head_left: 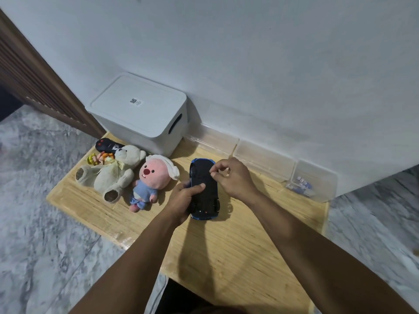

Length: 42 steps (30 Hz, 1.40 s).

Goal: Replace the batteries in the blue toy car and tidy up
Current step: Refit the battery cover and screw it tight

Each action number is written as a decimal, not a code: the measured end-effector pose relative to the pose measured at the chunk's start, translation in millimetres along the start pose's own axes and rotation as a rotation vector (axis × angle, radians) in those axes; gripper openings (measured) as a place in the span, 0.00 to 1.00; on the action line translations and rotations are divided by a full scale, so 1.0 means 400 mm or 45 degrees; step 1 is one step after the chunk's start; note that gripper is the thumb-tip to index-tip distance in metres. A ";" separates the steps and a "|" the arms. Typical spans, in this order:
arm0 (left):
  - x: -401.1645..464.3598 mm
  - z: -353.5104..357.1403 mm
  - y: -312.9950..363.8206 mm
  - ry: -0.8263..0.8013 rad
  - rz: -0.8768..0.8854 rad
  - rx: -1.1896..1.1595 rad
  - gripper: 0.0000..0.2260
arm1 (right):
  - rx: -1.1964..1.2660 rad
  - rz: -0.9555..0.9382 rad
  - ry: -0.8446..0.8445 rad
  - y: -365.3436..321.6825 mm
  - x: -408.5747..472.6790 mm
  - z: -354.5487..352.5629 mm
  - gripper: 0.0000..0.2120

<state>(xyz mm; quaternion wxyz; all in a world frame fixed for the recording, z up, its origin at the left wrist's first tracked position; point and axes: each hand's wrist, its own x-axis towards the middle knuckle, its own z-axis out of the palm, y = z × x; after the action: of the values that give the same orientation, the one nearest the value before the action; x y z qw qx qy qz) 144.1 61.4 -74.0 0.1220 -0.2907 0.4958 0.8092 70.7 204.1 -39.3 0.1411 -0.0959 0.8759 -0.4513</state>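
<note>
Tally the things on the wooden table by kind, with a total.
Plush toys: 2, cream bear, pink-faced doll
Small figure: 1
Black remote: 1
Blue toy car: 1
White lidded box: 1
Clear bins: 3
Total: 9

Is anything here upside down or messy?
Yes, the blue toy car is upside down, its black underside facing up, held by the left hand while the right hand works at it. The teddy bear lies flopped on its back.
</note>
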 end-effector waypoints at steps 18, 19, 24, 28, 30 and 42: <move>-0.007 0.023 -0.002 0.017 0.033 -0.004 0.13 | -0.045 0.067 0.159 -0.019 -0.023 0.007 0.05; -0.008 0.026 -0.003 0.029 0.055 0.008 0.12 | -0.051 0.059 0.192 -0.018 -0.026 0.012 0.05; -0.014 0.041 -0.009 0.058 0.134 0.024 0.12 | 0.006 0.056 0.348 -0.016 -0.036 0.037 0.05; -0.015 0.041 -0.010 0.055 0.139 0.012 0.12 | 0.022 0.127 0.343 -0.026 -0.035 0.033 0.03; -0.018 0.043 -0.009 0.050 0.143 0.005 0.12 | 0.086 0.183 0.348 -0.030 -0.034 0.035 0.03; -0.023 0.041 -0.005 0.047 0.200 0.047 0.12 | 0.600 0.488 0.279 -0.034 -0.029 0.026 0.07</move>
<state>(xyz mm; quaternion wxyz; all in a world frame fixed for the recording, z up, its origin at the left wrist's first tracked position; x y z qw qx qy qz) 146.9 77.5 -64.5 0.0542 -0.2634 0.5341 0.8015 85.9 191.6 -32.0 0.1468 0.1551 0.7594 -0.6145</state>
